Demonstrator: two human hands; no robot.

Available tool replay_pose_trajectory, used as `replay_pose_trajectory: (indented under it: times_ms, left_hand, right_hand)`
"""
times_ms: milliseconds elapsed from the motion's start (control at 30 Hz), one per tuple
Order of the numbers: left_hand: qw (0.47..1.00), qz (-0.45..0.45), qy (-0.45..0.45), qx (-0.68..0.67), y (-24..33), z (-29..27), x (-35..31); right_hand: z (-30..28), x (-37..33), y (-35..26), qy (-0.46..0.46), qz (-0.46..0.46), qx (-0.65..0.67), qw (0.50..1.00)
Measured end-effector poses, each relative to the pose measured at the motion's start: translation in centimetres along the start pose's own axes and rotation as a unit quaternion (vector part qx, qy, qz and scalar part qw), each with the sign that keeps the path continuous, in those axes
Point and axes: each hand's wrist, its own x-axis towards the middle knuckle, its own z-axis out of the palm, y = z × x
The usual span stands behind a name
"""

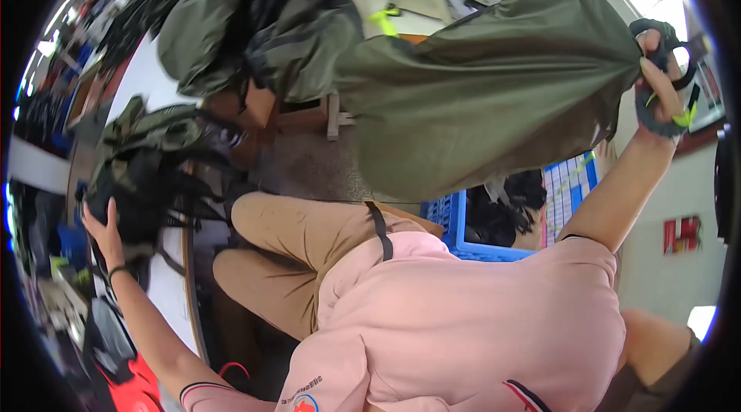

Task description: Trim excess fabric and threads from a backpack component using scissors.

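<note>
My right hand (662, 88), raised at the far right, is closed on the gathered end of a large olive-green fabric piece (494, 96). The cloth spreads leftward through the air, with its loose edge hanging down. A dark rolled band and a bright yellow tab show at that hand. On the left, my left hand (104, 234) rests with fingers apart against a dark green and black backpack (150, 173). Straps dangle from the backpack over the edge of a white table (166, 288). Part of the left hand's contact with the bag is hidden.
More olive-green bags (255, 18) are heaped at the back. Below the raised cloth stands a blue plastic crate (482, 250) with black items inside. A red item (135, 389) lies at the lower left. Part of another person's limb (656, 342) shows at lower right.
</note>
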Motion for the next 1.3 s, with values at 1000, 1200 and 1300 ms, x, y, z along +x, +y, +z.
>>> replay_pose_trajectory:
  times_ms: [1000,1200,1300]
  left_hand:
    - [0.959,-0.277,0.025,-0.046,3.2,-11.1,-21.1]
    - [0.992,0.122,-0.028,0.034,17.4,-10.7,-11.6]
    - [0.956,0.236,-0.165,0.053,19.6,-5.1,-8.9]
  right_hand:
    - [60.6,-12.5,-3.4,-0.49,-0.056,0.176,0.852]
    - [73.8,-13.2,-4.5,-0.395,-0.045,0.063,0.916]
    - [79.5,-13.2,-4.1,-0.418,-0.058,0.041,0.906]
